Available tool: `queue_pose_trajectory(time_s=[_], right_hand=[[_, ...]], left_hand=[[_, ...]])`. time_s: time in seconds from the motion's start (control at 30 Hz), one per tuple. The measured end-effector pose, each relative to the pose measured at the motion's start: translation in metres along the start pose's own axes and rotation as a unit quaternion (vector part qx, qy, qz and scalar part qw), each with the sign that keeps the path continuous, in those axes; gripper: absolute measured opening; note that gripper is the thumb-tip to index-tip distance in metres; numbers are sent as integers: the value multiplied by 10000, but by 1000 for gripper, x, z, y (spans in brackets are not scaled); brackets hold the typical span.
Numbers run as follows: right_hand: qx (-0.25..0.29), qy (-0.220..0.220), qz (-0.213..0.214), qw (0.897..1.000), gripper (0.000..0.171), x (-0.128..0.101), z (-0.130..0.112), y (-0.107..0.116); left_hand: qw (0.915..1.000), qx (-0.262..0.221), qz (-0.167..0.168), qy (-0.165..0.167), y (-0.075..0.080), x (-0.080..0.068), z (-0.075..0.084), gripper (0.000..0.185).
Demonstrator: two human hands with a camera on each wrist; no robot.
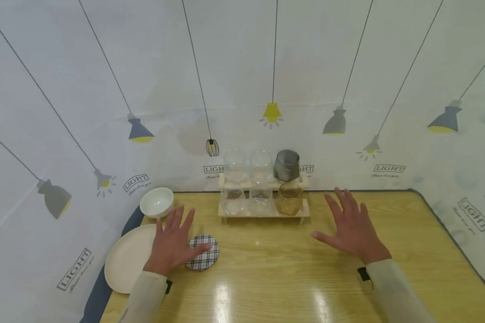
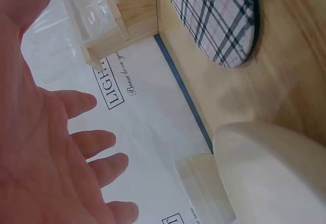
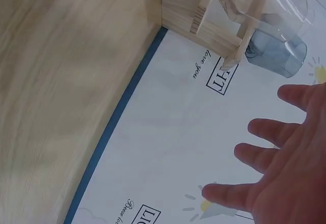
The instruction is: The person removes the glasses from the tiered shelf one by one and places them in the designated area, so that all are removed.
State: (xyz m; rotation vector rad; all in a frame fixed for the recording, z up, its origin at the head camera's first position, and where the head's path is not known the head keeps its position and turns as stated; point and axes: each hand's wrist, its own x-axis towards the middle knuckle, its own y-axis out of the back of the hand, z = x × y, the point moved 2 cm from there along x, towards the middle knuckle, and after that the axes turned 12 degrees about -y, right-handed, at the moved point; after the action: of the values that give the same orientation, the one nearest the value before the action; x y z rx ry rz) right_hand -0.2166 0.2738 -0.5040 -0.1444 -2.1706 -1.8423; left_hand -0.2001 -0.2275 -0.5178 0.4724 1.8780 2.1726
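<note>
My left hand (image 1: 174, 242) hovers flat with fingers spread over the wooden table (image 1: 291, 269), its thumb over the edge of a round plaid coaster (image 1: 204, 253). The left wrist view shows the open palm (image 2: 46, 132) above that coaster (image 2: 214, 15). My right hand (image 1: 349, 226) is spread open over the table to the right of a two-tier wooden rack (image 1: 262, 213), holding nothing. The rack carries clear glasses (image 1: 233, 199), an amber glass (image 1: 289, 198) and a grey glass (image 1: 287, 165). In the right wrist view the fingers (image 3: 275, 158) are straight, with the grey glass (image 3: 277, 56) beyond.
A white bowl (image 1: 156, 202) stands at the table's back left. A cream plate (image 1: 125, 260) lies beside my left hand at the left edge. A printed curtain (image 1: 242, 89) with lamp drawings surrounds the table on all sides.
</note>
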Motion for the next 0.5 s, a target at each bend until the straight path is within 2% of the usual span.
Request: queue_pose_trajectory(time_s=[0.13,0.3,0.4,0.5], right_hand=[[344,111,301,9989,110,11,-1,4],[787,239,622,9947,105,24,-8,9],[1132,190,566,9918,102,31,-13,10],[1447,58,316,9889,99,38,-18,9]], left_hand=[[9995,-148,242,-138,-3,6,-1,115],[9974,-602,368,-149,-11,13,-1,111],[9947,-906,458,-143,-15,17,-1,108],[9906,-1228,562,-201,-20,19,1,103]])
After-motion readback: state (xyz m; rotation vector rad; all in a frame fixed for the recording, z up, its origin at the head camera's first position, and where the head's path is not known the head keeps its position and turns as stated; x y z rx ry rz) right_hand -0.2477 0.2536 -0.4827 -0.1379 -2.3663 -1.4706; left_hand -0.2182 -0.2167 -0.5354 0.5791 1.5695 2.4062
